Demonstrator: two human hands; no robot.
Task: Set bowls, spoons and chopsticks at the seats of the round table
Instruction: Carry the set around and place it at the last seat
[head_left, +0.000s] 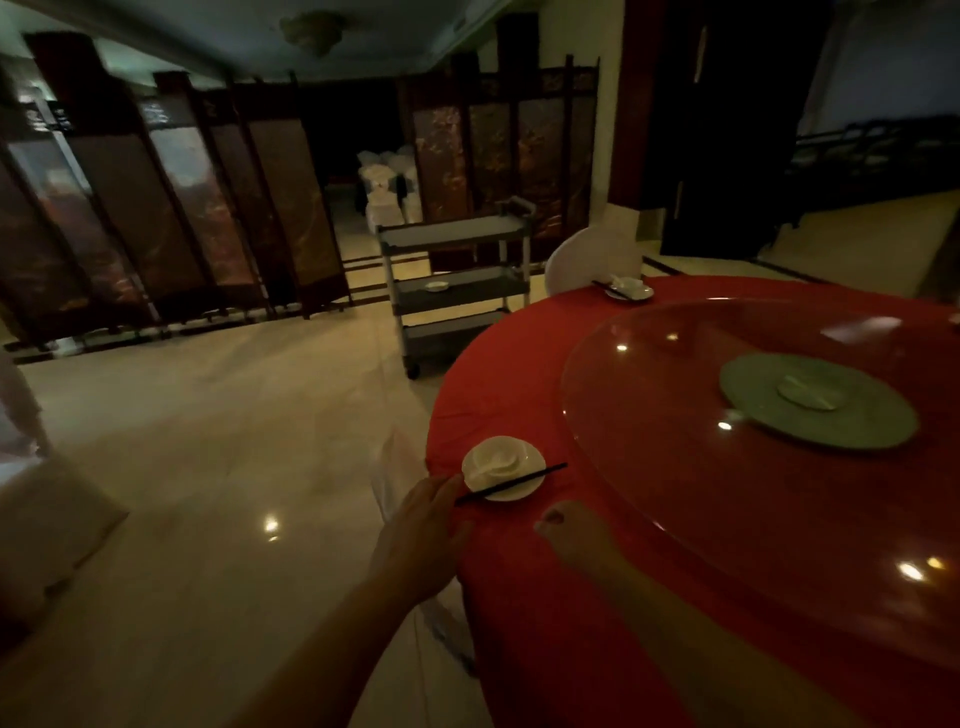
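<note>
A white bowl (496, 460) with a white spoon in it stands on a small white plate (524, 488) near the edge of the round table's red cloth (519, 374). Black chopsticks (540, 475) lie slanted across the plate's near side. My left hand (421, 535) reaches in from the left with straight fingers, its fingertips at the chopsticks' near end. My right hand (576, 535) is over the cloth just right of the setting, fingers curled under, thumb forward, holding nothing. A second setting (629, 289) with bowl, plate and chopsticks sits at the far edge.
A glass turntable (675, 467) on a grey-green base (857, 431) covers the table's middle. A white-covered chair (582, 260) stands behind the far setting. A grey three-shelf cart (457, 231) with one small dish (436, 286) is on the tiled floor beyond. Folding screens line the back.
</note>
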